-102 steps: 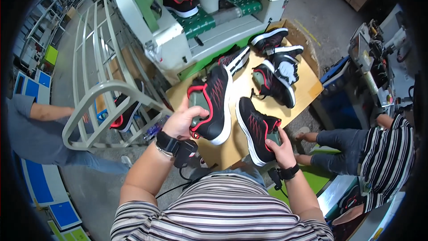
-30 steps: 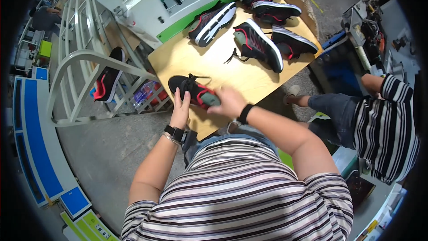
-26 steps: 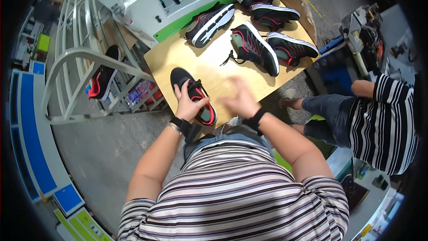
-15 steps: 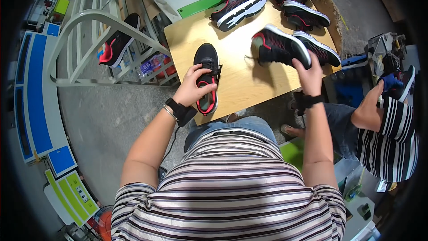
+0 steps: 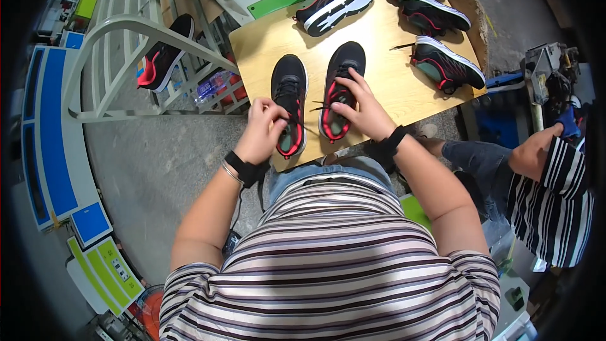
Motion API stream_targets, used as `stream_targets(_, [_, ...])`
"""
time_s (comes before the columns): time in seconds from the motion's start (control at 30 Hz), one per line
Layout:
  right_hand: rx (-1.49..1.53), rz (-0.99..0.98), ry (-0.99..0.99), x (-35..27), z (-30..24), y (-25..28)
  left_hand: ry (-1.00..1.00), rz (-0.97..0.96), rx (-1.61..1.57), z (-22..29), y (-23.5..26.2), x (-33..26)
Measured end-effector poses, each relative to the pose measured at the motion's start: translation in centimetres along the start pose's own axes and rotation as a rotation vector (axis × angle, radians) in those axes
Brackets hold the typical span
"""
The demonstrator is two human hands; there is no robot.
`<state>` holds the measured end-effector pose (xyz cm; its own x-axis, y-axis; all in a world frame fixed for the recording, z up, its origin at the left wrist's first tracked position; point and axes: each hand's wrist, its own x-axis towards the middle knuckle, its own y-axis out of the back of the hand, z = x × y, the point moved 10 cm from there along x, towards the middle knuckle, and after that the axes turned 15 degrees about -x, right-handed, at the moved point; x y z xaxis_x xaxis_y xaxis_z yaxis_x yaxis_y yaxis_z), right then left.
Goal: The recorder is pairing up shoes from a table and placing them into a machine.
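Two black sneakers with red collar lining stand upright side by side on a wooden-topped table [image 5: 391,98], toes pointing away from me. At the left sneaker [image 5: 289,74], my left hand [image 5: 255,134] is closed in a pinch by the collar, with a dark shoelace running from its fingertips. My right hand [image 5: 371,115] grips the right sneaker [image 5: 349,57], thumb by the opening and fingers over the lacing. That hand partly hides the shoe's right side. A short lace end sticks out toward the left sneaker.
Several more sneakers lie on their sides, including one with its white sole [image 5: 341,9] showing at the back and one [image 5: 447,64] at the right edge. A metal rack [image 5: 107,69] on the left holds another sneaker [image 5: 165,53]. A co-worker [image 5: 549,196] is at the right.
My right hand has brought its sneaker left and set it upright beside the other. The left hand has shifted from across the left shoe to a pinch beside its collar.
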<state>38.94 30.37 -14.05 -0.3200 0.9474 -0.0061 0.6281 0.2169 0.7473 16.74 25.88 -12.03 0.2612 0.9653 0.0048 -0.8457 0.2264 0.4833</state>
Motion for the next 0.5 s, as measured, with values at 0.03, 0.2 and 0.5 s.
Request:
stream_targets(0.03, [0.053, 0.098, -0.027, -0.7, 0.1, 0.6, -0.021, -0.008, 0.056, 0.9, -0.6, -0.6])
stream_targets(0.2, [-0.259, 0.271, 0.179, -4.3, -3.3, 1.9, -0.205, 0.034, 0.122, 2.9, -1.9, -2.7])
stream_targets(0.5, [-0.349, 0.274, 0.211, -3.1, -3.6, 2.1, -0.341, 0.116, 0.393, 3.1, -0.6, 1.2])
